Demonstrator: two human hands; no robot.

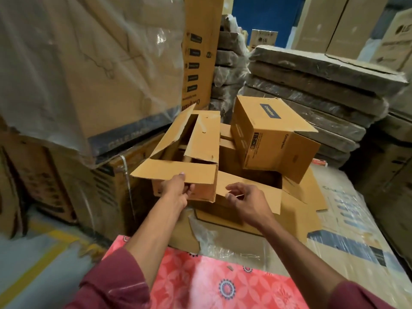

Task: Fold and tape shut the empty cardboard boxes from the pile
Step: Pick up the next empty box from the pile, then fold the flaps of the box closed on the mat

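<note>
- Warehouse clutter all around: plastic-wrapped cartons (73,70) loom beyond the fingers on the left, and a stack of flat, film-covered slabs (312,85) rises on the right.
- Nearer the person lies a pink floral sheet (211,279), glossy and patterned, spread over a big film-wrapped carton (347,221).
- Left hand (176,190) grips the open box (189,152): thumb on top of the near flap, fingers curled under its edge, clamped on plain brown corrugated board.
- That box sits tilted, its flaps splayed wide, right at the left fingertips and just beyond.
- Right hand (245,199) hovers over the flap of a second open box (256,192); fingers loosely curled and apart, and I can't tell whether they touch the board.
- Beyond the right fingers a printed box (272,134) leans crooked on the pile, one end flap hanging open.
</note>
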